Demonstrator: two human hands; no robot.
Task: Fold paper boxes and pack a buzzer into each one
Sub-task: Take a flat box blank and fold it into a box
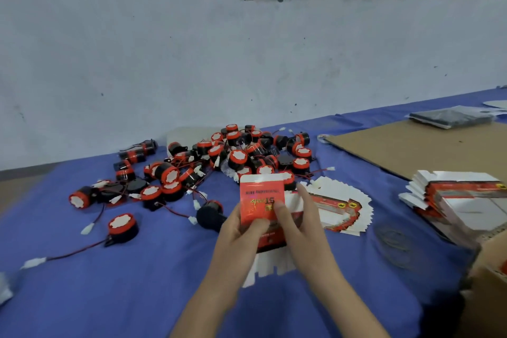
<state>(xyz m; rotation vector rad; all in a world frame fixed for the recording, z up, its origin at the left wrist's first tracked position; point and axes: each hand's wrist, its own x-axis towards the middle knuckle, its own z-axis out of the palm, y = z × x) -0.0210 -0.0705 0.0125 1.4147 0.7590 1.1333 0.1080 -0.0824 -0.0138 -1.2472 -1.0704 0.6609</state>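
Box, seemingly flat, between left hand, right hand.

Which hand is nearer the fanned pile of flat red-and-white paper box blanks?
Right. The right hand is just left of the fanned pile of flat red-and-white paper box blanks; the left hand is farther left, across the red paper box both grip.

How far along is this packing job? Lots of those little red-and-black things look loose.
Early, it seems. Done: no finished box is plainly visible. In hand: the left hand and right hand pinch one red paper box, its flaps not yet folded shut. Left: the pile of loose buzzers on the blue cloth, a fan of flat boxes beside the hands, and another stack at the right.
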